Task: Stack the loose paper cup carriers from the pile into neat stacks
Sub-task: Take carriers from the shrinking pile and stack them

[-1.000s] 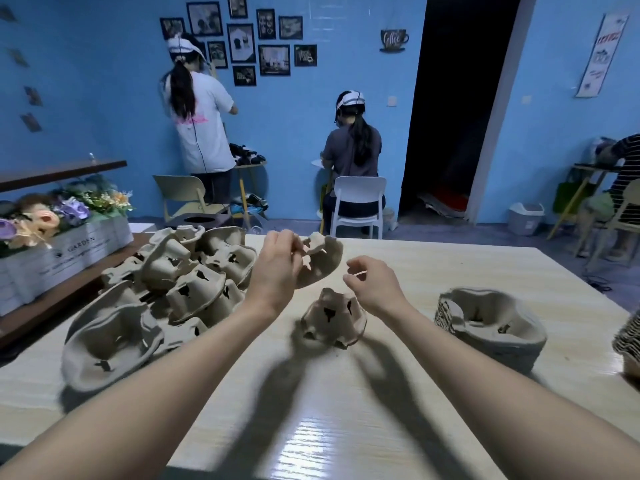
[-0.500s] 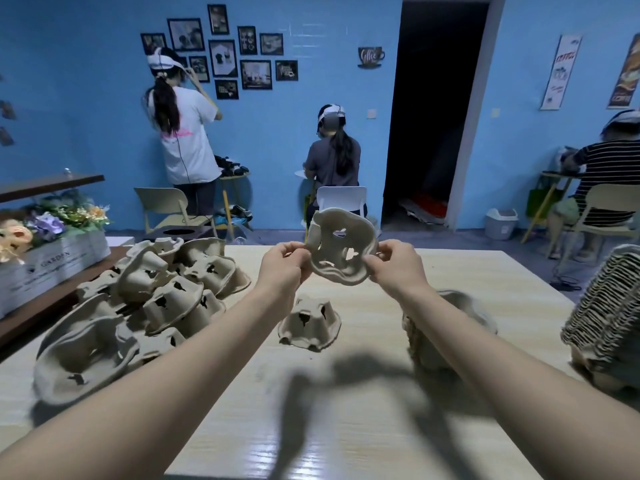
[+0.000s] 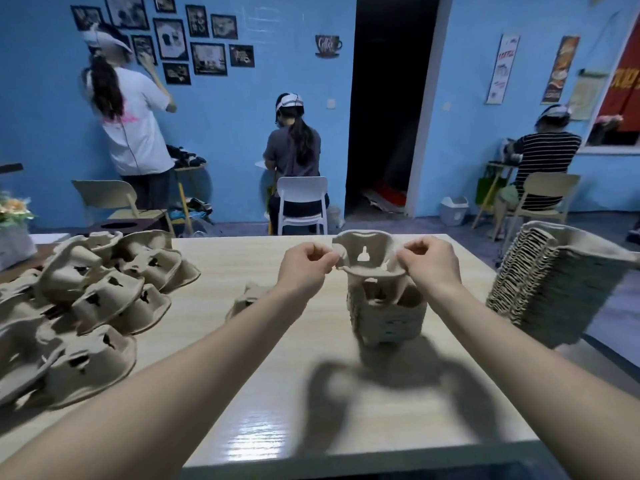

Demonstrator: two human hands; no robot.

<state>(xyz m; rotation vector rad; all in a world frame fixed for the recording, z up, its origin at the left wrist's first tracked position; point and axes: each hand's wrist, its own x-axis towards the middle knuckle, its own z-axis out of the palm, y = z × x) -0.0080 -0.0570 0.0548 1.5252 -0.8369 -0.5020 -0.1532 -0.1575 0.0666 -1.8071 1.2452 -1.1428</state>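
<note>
- A loose pile of paper cup carriers (image 3: 86,299) is seen at the left of the wooden table (image 3: 311,410), at about nine o'clock from the hands; roughly ten carriers can be counted, mostly turned bottom up, though the heap overlaps too much for an exact number.
- One single carrier (image 3: 246,299) lies on the table just beside the left forearm, partly hidden by it.
- The left hand (image 3: 304,268) is curled, and the left edge of the held carrier (image 3: 367,254) is pinched between its thumb and fingers.
- The held carrier is kept above the short stack (image 3: 388,317), at twelve o'clock of it; whether the two touch cannot be told.
- The right hand (image 3: 429,265) is curled likewise, and the right edge of the same carrier is pinched by it.
- One tall stack (image 3: 554,282) of many nested carriers is seen at three o'clock, at the table's right edge and well apart from the short stack.
- Three people are counted in the blue room behind: one standing, two seated.
</note>
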